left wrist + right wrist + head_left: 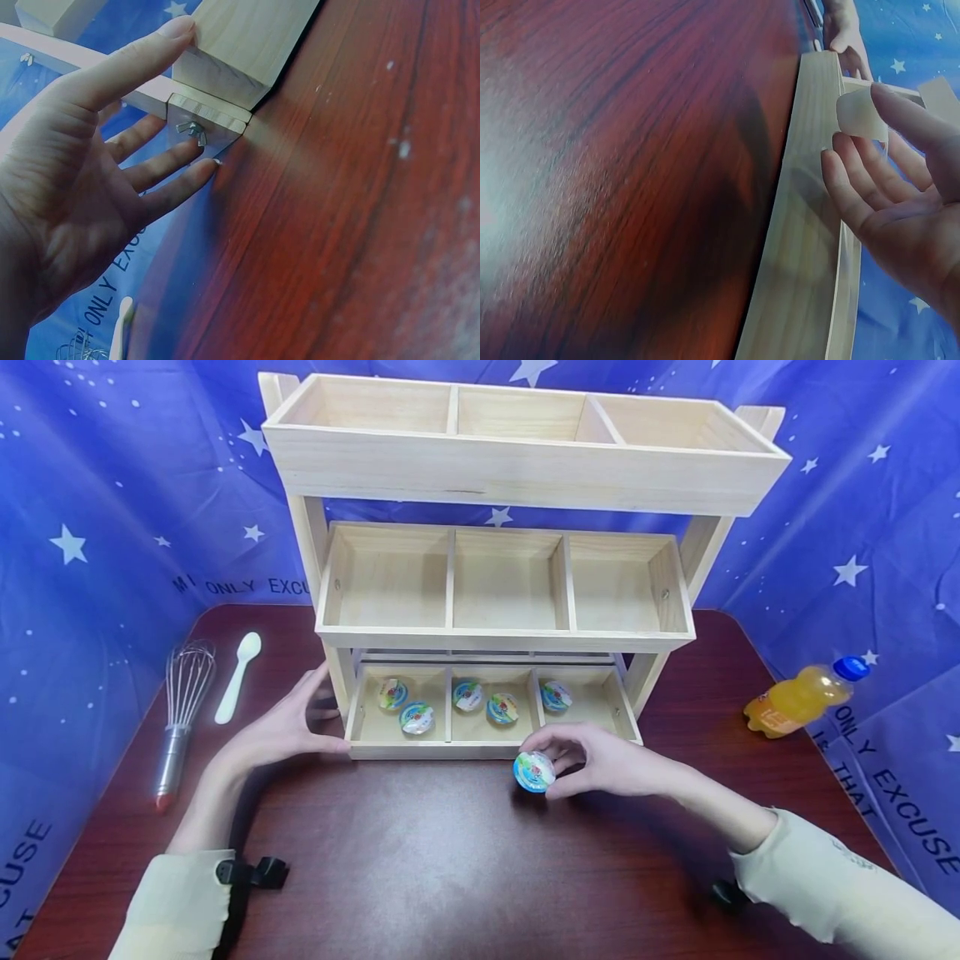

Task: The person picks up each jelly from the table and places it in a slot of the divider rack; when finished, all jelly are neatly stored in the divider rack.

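My right hand (600, 760) pinches a small jelly cup (534, 772) with a blue-and-white printed lid, just in front of the bottom tray (427, 750) of a wooden rack. In the right wrist view, the pale side of this cup (859, 115) shows between thumb and fingers. Several similar cups lie in that tray: two in the left compartment, two in the middle, and one cup (557, 696) in the right. My left hand (281, 727) rests against the rack's lower left corner, thumb on the tray's end and fingers spread beside the leg, near a wing nut (193, 132).
Above the bottom tray, the rack has a middle tray (510, 639) and a top tray (525, 472), each with three compartments. At left lie a whisk (178, 727) and a white spoon (238, 681). An orange drink bottle (798, 697) lies at right. Blue star-patterned cloth (135, 510) surrounds the table.
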Demonstrator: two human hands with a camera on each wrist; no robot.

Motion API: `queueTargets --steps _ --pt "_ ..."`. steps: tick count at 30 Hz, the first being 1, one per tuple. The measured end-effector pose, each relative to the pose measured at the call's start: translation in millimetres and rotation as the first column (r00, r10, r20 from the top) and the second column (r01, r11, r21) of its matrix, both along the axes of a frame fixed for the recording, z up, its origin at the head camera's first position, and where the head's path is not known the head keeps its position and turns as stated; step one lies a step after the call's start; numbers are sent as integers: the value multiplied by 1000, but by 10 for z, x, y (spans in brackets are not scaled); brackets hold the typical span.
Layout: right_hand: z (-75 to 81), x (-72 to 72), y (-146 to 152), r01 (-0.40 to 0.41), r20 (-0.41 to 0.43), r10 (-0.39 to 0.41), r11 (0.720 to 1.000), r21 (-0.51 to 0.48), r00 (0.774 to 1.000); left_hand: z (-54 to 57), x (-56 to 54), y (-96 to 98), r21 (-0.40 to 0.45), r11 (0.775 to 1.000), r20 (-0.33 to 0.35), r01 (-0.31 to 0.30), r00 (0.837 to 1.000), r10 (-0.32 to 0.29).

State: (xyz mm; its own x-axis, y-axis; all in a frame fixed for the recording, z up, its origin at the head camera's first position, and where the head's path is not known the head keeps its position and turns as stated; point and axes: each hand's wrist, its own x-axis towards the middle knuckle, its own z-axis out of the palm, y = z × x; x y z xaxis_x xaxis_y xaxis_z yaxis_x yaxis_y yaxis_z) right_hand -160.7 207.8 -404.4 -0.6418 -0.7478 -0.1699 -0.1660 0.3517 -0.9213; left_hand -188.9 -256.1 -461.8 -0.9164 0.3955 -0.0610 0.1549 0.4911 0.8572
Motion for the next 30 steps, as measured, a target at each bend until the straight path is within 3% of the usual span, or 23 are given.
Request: queueTargets --steps 16,30 --pt "105 -74 286 116 -17 -117 993 -19 993 9 -4 1 -25 1000 -13 -9 1000 9" --pt "192 -224 527 253 -186 -231 962 101 955 10 -1 0 -5 1000 10 -9 1000 9"
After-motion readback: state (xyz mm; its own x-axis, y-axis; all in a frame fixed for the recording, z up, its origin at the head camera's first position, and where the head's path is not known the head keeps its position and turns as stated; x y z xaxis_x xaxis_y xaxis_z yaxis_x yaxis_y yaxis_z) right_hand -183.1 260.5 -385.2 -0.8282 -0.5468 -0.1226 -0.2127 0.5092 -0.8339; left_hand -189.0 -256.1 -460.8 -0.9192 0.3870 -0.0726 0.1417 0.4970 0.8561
